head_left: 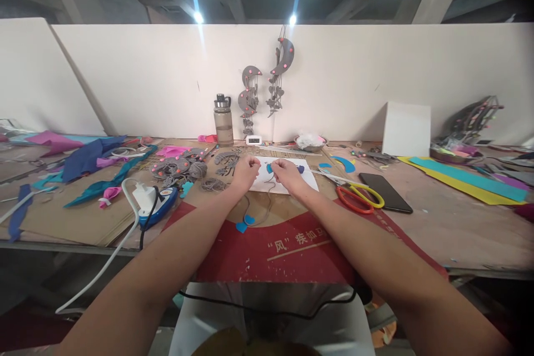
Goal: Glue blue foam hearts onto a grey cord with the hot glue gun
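My right hand (pixel 287 174) is closed in a pinch, with a small blue felt piece (pixel 269 168) at its fingertips. Just to its left, my left hand (pixel 247 172) has its fingers pinched together; whatever is between them is too small to make out. Both hands are over a white sheet of paper (pixel 307 179). Grey yarn (pixel 270 200) trails down from under the hands onto the cardboard. By the yarn's lower bend lie small blue felt hearts (pixel 241 227).
Red-and-yellow-handled scissors (pixel 356 201) and a black phone (pixel 386 193) lie to the right. Grey yarn (pixel 177 169), a blue power strip (pixel 158 207) and felt scraps (pixel 89 158) are left. A bottle (pixel 223 125) stands behind; moon-shaped hangings (pixel 283 58) hang on the white wall.
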The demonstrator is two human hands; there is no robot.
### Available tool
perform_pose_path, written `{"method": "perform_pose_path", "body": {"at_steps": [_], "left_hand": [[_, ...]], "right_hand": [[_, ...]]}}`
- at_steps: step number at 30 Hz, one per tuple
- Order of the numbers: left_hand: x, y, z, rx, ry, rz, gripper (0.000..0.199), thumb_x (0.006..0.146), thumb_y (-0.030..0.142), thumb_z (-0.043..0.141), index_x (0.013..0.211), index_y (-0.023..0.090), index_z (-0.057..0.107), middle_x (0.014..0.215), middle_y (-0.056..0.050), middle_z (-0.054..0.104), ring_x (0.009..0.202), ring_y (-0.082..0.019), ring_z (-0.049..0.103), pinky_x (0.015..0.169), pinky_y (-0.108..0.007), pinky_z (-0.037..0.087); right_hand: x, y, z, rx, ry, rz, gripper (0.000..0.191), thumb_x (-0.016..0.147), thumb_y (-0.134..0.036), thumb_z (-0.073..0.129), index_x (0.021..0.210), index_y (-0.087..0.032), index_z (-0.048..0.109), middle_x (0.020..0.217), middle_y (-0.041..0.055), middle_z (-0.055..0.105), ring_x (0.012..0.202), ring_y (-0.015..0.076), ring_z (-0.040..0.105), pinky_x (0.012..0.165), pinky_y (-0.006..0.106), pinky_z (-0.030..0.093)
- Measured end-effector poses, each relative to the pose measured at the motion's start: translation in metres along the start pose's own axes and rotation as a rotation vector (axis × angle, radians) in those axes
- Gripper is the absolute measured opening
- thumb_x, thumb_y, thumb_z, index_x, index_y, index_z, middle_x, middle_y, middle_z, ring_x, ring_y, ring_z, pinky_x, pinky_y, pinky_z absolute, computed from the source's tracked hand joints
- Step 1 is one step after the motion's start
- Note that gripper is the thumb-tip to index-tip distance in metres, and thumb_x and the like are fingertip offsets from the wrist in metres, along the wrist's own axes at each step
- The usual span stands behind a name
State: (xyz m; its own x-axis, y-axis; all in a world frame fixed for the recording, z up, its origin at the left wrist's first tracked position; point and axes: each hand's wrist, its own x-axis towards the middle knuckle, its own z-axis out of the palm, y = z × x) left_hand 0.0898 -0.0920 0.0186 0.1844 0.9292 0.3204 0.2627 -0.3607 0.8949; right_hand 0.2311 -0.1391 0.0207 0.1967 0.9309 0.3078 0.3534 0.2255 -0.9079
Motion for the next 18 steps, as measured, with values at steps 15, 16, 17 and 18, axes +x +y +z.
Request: {"method": "perform_pose_path", "body": {"at_steps": [15, 16, 17, 18], "left_hand": [[-0.0044, 0.0041, -0.0029, 0.049, 0.026, 0.085, 0.016, 0.067, 0.017, 0.038, 0.057, 0.02, 0.05, 0.054, 0.001, 0.046, 0.055, -0.015, 0.043, 0.056, -0.026, 0.03], [-0.0048, 0.0044, -0.0027, 0.031, 0.03, 0.078, 0.016, 0.069, 0.018, 0.038, 0.06, 0.02, 0.051, 0.054, 0.002, 0.046, 0.054, -0.014, 0.043, 0.056, -0.026, 0.03], [-0.0048, 0.0045, -0.0026, 0.022, 0.034, 0.074, 0.016, 0.071, 0.02, 0.038, 0.062, 0.02, 0.052, 0.054, 0.002, 0.046, 0.054, -0.014, 0.043, 0.056, -0.026, 0.03], [-0.0045, 0.0046, -0.0026, 0.029, 0.037, 0.074, 0.017, 0.073, 0.022, 0.039, 0.065, 0.02, 0.054, 0.055, 0.002, 0.047, 0.055, -0.014, 0.043, 0.056, -0.026, 0.031]], "right_hand": [[-0.0009, 0.003, 0.0003, -0.074, -0.005, -0.019, 0.014, 0.068, -0.033, 0.047, 0.062, -0.021, 0.049, 0.05, -0.0062, 0.045, 0.052, 0.0111, 0.041, 0.055, 0.025, 0.033], [-0.0011, 0.0031, 0.0002, -0.073, -0.006, -0.02, 0.014, 0.069, -0.033, 0.047, 0.062, -0.021, 0.049, 0.05, -0.0062, 0.045, 0.052, 0.0111, 0.041, 0.055, 0.025, 0.033], [-0.0012, 0.0031, 0.0001, -0.071, -0.007, -0.021, 0.014, 0.069, -0.033, 0.047, 0.063, -0.021, 0.049, 0.051, -0.0061, 0.045, 0.052, 0.0111, 0.041, 0.055, 0.025, 0.033], [-0.0013, 0.003, -0.0001, -0.07, -0.01, -0.023, 0.015, 0.069, -0.034, 0.047, 0.064, -0.021, 0.05, 0.052, -0.0059, 0.046, 0.052, 0.0111, 0.042, 0.055, 0.025, 0.033]]}}
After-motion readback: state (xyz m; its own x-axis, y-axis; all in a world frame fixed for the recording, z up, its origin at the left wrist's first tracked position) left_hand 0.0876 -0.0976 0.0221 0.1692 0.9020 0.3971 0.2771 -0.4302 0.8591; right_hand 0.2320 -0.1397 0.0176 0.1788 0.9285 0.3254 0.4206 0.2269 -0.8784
